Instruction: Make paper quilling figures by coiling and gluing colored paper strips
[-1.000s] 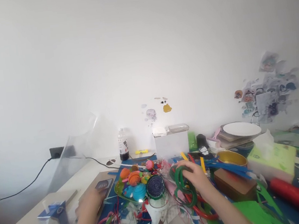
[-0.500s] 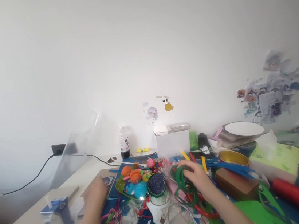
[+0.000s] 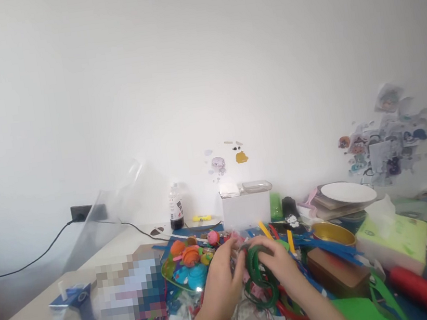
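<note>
One right hand (image 3: 278,260): fingers were curled round the green coil (image 3: 253,270)
Left hand (image 3: 223,271): fingers half bent, just left of the coil, couldn't tell if gripping

Yellow stick (image 3: 202,218) between bottle (image 3: 176,208) and box (image 3: 247,209)

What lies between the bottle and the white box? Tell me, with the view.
In the head view, a yellow stick lies between the bottle and the white box, with a thin dark strip in front.
</note>
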Available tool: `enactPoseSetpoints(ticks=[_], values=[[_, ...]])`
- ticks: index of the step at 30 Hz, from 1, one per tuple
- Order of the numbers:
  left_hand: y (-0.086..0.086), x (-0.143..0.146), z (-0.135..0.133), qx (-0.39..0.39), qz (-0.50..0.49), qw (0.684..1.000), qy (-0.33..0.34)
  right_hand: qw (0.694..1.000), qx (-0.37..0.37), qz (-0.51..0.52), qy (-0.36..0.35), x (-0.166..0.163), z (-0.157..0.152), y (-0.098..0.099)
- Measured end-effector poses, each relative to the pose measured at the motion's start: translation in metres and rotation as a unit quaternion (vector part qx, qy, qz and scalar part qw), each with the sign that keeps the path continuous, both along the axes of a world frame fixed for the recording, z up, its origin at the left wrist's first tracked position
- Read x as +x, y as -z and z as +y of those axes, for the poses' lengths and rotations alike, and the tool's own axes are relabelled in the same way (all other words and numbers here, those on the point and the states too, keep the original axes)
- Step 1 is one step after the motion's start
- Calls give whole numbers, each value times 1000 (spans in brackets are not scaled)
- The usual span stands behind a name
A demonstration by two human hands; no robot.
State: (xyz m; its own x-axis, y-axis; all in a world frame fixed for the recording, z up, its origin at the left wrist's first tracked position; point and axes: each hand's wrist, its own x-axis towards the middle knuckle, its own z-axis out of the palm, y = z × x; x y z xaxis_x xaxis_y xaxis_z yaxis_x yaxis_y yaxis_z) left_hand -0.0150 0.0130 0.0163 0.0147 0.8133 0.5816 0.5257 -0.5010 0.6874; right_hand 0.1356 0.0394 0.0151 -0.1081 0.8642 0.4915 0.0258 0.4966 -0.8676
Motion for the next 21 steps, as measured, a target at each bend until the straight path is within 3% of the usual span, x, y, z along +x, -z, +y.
enactPoseSetpoints(ticks=[6, 11, 16, 21], values=[[-3, -4, 13, -102, -74, 989, 78, 1000, 7, 3, 4, -3, -4, -1], [1, -4, 21, -201, -159, 954, 157, 1000, -9, 14, -8, -4, -5, 0], [6, -7, 27, -209, -222, 936, 177, 999, -22, 26, -10, 1, 2, 2], [1, -16, 30, -198, -252, 935, 151, 997, -62, 50, 12, 7, 2, -2]])
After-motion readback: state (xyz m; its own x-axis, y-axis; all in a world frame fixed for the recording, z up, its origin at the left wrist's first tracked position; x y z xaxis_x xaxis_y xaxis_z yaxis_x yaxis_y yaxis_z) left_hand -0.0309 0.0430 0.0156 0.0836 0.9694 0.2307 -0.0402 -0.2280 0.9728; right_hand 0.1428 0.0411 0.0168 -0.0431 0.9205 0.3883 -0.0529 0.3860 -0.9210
